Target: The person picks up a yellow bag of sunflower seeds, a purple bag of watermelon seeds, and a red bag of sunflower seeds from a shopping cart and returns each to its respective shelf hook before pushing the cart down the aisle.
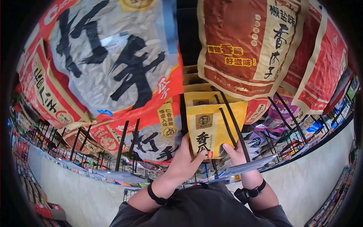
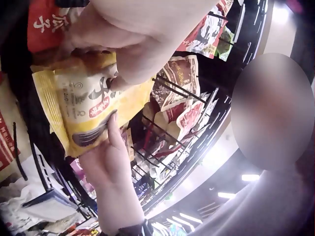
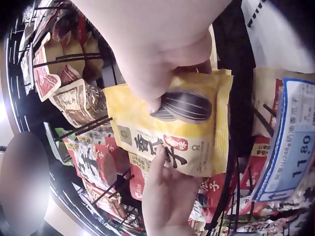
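1. The yellow packet (image 1: 211, 130) is upright at the front edge of the rack (image 1: 122, 143), its long axis running up and down between your hands.
2. Your left hand (image 1: 180, 163) grips its lower left side.
3. Your right hand (image 1: 238, 155) grips its lower right; neither is nearer.
4. In the head view, black prongs (image 1: 236, 129) cross its right side.

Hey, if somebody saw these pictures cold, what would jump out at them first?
Probably the big packet with bold black characters filling the head view's upper left. Next, the yellow packet just below the centre, held by both the left hand and the right hand. In the right wrist view, a blue-edged price label stands out at the right edge.
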`<state>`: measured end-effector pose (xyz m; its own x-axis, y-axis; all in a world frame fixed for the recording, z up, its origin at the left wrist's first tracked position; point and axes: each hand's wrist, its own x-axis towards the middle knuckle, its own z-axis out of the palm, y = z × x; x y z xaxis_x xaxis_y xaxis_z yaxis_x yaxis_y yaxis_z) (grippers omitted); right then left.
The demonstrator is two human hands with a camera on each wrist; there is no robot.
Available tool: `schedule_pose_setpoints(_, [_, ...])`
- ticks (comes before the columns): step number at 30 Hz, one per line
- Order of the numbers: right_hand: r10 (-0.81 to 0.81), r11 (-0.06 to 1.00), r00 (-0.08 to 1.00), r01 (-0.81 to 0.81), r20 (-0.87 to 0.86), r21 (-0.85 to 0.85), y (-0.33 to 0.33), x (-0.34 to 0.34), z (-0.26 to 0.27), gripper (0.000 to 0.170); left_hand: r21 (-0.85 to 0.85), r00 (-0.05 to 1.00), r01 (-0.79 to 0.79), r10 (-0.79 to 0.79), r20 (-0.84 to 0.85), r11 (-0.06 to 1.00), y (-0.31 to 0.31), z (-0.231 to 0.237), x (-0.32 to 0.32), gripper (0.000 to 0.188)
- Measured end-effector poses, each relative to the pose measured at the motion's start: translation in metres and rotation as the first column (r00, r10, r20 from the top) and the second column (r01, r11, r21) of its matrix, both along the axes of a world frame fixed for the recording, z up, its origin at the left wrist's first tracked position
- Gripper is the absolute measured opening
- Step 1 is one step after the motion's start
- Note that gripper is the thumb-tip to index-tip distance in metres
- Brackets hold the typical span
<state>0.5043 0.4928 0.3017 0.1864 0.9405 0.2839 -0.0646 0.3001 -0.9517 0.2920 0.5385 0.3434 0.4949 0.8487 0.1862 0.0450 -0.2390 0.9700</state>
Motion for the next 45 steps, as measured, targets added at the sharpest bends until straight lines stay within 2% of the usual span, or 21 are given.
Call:
schedule_pose_setpoints(3, [0.005, 1.0, 1.0, -0.005, -0.016, 0.016, 0.0, 0.002, -0.001, 0.052, 0.117, 0.986, 0.008, 0.012, -0.165, 0.993, -0.006, 0.006, -0.005, 0.069])
schedule_pose_setpoints(5, [0.008, 0.999, 0.999, -0.006, 0.045, -0.048, -0.003, 0.008, 0.003, 0.05, 0.125, 0.986, 0.016, 0.005, -0.168, 0.992, -0.007, -0.006, -0.008, 0.071])
schedule_pose_setpoints(8, [0.01, 0.992, 1.0, -0.011, -0.009, -0.125, -0.01, 0.013, -0.008, 0.046, 0.137, 0.987, 0.068, -0.047, -0.154, 0.988, -0.009, -0.022, -0.013, 0.076])
schedule_pose_setpoints(10, [-0.022, 0.994, 1.0, 0.021, -0.003, -0.103, -0.016, 0.019, -0.018, 0.04, 0.119, 0.985, 0.08, -0.06, -0.163, 0.99, -0.012, -0.029, -0.016, 0.08])
schedule_pose_setpoints(12, [-0.011, 0.99, 0.975, 0.042, 0.223, -0.135, -0.024, 0.028, -0.019, 0.038, 0.088, 0.985, 0.112, -0.098, -0.143, 0.99, -0.014, -0.028, -0.018, 0.083])
schedule_pose_setpoints(13, [-0.014, 0.98, 0.962, 0.067, 0.273, -0.187, -0.029, 0.029, -0.012, 0.038, 0.008, 0.988, 0.134, -0.133, -0.079, 0.991, -0.015, -0.031, -0.019, 0.083])
schedule_pose_setpoints(14, [-0.011, 0.981, 0.96, 0.065, 0.279, -0.184, -0.034, 0.031, -0.009, 0.038, -0.07, 0.987, 0.16, -0.161, -0.011, 0.985, -0.016, -0.033, -0.019, 0.082])
schedule_pose_setpoints(16, [0.012, 0.993, 0.928, 0.032, 0.373, -0.111, -0.044, 0.036, -0.006, 0.04, -0.059, 0.988, 0.152, -0.15, 0.028, 0.987, -0.019, -0.034, -0.02, 0.081])
schedule_pose_setpoints(18, [0.05, 0.986, 0.931, 0.013, 0.362, -0.169, -0.049, 0.042, -0.009, 0.041, -0.063, 0.989, 0.138, -0.133, 0.067, 0.989, -0.026, -0.035, -0.021, 0.079])
schedule_pose_setpoints(20, [0.0, 0.977, 0.971, 0.05, 0.24, -0.205, -0.056, 0.05, -0.02, 0.04, -0.07, 0.996, 0.088, -0.086, 0.036, 0.994, -0.036, -0.033, -0.021, 0.077])
schedule_pose_setpoints(22, [0.012, 0.952, 0.973, 0.06, 0.23, -0.3, -0.067, 0.059, -0.018, 0.038, -0.037, 0.997, 0.067, -0.065, 0.046, 0.997, -0.043, -0.036, -0.02, 0.076])
schedule_pose_setpoints(24, [-0.004, 0.978, 0.978, 0.048, 0.21, -0.205, -0.074, 0.066, -0.017, 0.035, 0.037, 0.999, 0.035, -0.034, -0.039, 0.999, -0.046, -0.041, -0.019, 0.076])
schedule_pose_setpoints(26, [0.018, 0.976, 0.966, 0.039, 0.259, -0.216, -0.085, 0.072, -0.006, 0.032, 0.007, 0.999, 0.039, -0.04, 0.007, 0.999, -0.057, -0.037, -0.017, 0.075])
schedule_pose_setpoints(29, [0.057, 0.976, 0.984, -0.019, 0.168, -0.217, -0.104, 0.085, -0.002, 0.03, 0.083, 0.982, -0.155, 0.162, -0.097, 0.984, -0.076, -0.046, -0.014, 0.07])
schedule_pose_setpoints(32, [0.087, 0.973, 0.978, -0.042, 0.187, -0.229, -0.126, 0.102, 0.003, 0.029, -0.009, 0.982, -0.182, 0.181, -0.052, 0.983, -0.103, -0.033, -0.01, 0.067])
schedule_pose_setpoints(34, [0.111, 0.97, 0.975, -0.065, 0.19, -0.233, -0.141, 0.115, -0.002, 0.028, 0.003, 0.971, -0.239, 0.239, -0.019, 0.971, -0.123, -0.043, -0.009, 0.059])
schedule_pose_setpoints(36, [0.166, 0.959, 0.973, -0.121, 0.161, -0.257, -0.157, 0.129, -0.008, 0.028, -0.048, 0.959, -0.263, 0.266, 0.1, 0.964, -0.143, -0.048, -0.007, 0.051])
schedule_pose_setpoints(37, [0.175, 0.957, 0.972, -0.132, 0.155, -0.258, -0.165, 0.132, -0.009, 0.026, -0.086, 0.945, -0.307, 0.315, 0.093, 0.948, -0.157, -0.042, -0.005, 0.044])
schedule_pose_setpoints(40, [0.239, 0.927, 0.964, -0.191, 0.116, -0.321, -0.187, 0.147, -0.019, 0.025, -0.158, 0.924, -0.312, 0.338, 0.177, 0.937, -0.196, -0.047, -0.008, 0.039])
schedule_pose_setpoints(41, [0.256, 0.917, 0.958, -0.197, 0.131, -0.346, -0.193, 0.151, -0.021, 0.024, -0.137, 0.903, -0.385, 0.403, 0.147, 0.913, -0.21, -0.05, -0.005, 0.033])
schedule_pose_setpoints(45, [0.35, 0.872, 0.931, -0.283, 0.106, -0.398, -0.21, 0.164, -0.045, 0.022, -0.172, 0.857, -0.484, 0.504, 0.106, 0.858, -0.269, -0.061, -0.006, 0.028])
